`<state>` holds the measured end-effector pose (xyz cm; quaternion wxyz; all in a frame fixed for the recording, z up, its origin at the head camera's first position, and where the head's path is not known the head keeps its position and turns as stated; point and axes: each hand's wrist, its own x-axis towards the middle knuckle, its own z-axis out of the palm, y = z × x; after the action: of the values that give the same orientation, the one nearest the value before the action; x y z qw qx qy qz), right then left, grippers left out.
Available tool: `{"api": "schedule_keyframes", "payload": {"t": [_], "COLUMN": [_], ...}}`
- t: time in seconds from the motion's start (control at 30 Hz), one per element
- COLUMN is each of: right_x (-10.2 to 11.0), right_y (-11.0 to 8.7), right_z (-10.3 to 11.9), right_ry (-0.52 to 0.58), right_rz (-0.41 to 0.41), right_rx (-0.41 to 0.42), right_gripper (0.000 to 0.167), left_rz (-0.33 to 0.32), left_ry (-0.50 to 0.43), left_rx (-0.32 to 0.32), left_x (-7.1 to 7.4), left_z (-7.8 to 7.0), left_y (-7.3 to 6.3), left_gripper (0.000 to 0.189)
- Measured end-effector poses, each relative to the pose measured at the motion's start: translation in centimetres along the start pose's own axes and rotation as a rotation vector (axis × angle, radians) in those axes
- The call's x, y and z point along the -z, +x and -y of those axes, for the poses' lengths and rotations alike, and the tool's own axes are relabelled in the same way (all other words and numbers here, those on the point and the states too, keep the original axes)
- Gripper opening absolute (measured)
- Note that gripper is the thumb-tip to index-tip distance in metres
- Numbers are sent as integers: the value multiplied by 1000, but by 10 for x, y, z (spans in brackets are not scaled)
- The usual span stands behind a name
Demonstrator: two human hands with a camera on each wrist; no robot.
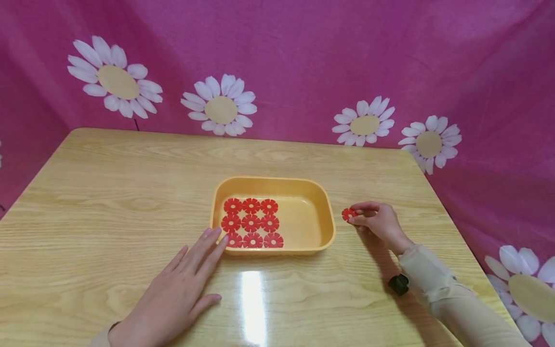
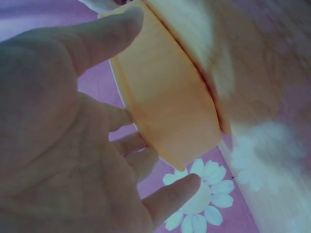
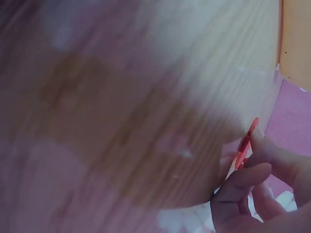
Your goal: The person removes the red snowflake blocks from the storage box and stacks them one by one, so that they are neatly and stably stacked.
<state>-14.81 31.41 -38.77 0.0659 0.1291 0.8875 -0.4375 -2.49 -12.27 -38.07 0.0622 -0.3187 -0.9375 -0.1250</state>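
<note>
A yellow plastic tray [image 1: 305, 224] stands on the table. Inside, several red flower-shaped interlocking discs [image 1: 251, 223] lie flat in three rows on its left side. My left hand [image 1: 173, 286] has its fingers extended, with fingertips at the tray's near left corner. In the left wrist view, those fingers pass the rim along the tray's outer wall [image 2: 167, 92]. Right of the tray, my right hand [image 1: 383, 225] pinches another red flower-shaped disc [image 1: 347, 214] between thumb and fingers, low over the table. The right wrist view shows this disc [image 3: 247, 143] edge-on.
The wood-grain table [image 1: 108, 193] runs beyond the tray on every side. A pink cloth [image 1: 295, 62] with large white daisies hangs behind and beside it. A small black object [image 1: 399, 285] sits by my right sleeve.
</note>
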Motion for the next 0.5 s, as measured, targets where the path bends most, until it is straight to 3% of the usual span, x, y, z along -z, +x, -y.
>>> {"api": "schedule_keyframes", "payload": {"t": [0.2,0.5], "right_x": [0,11], "right_y": [-1,-8], "right_z": [1,13], "right_ry": [-4,27], "right_rz": [-4,28], "right_rx": [8,51], "right_gripper": [39,44], "left_rz": [16,-9], "left_ry": [14,-5], "left_rx": [11,1], "left_x": [0,-1], "left_z": [0,0], "left_y": [1,0], "left_gripper": [91,91]}}
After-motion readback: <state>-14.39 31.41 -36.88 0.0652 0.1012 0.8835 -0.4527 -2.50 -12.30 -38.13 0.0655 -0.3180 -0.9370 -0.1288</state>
